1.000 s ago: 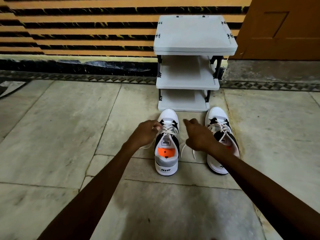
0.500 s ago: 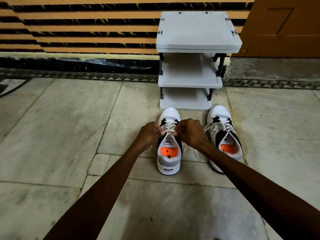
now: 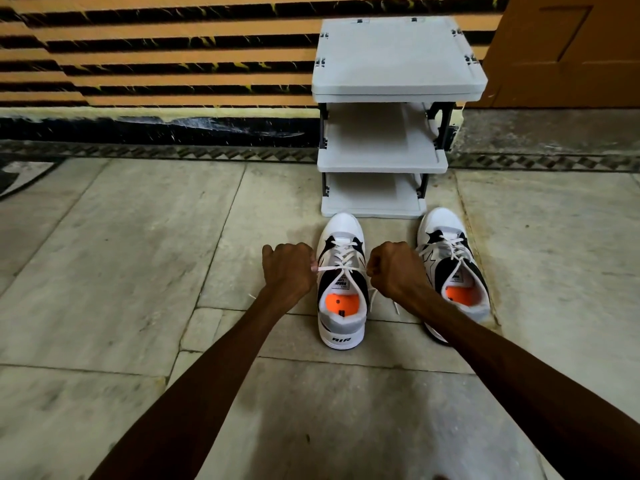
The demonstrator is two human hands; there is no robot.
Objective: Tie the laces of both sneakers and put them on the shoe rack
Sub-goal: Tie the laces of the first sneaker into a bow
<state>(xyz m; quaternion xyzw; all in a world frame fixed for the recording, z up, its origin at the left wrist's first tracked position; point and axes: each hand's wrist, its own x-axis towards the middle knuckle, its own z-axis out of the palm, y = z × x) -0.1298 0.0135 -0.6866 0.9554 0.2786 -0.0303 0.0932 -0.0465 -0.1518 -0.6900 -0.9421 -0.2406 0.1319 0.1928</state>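
Two white-and-black sneakers with orange insoles stand on the stone floor, toes toward a grey three-shelf shoe rack [image 3: 382,157]. The left sneaker [image 3: 342,306] has its white lace [image 3: 341,268] stretched sideways across the tongue. My left hand [image 3: 289,271] is fisted on the lace end at the shoe's left side. My right hand [image 3: 393,270] is fisted on the other end at its right side. The right sneaker [image 3: 450,268] sits beside my right wrist with loose laces; its heel is hidden by my forearm.
The rack stands against a striped orange-and-black wall [image 3: 156,57] with a dark skirting. A brown wooden door [image 3: 571,46] is at the top right. A patterned mat corner [image 3: 20,174] lies at the far left. Pale marble floor [image 3: 121,271] surrounds the shoes.
My hands met over the left sneaker's tongue half a second ago; now they have pulled apart sideways, drawing the lace taut between them.
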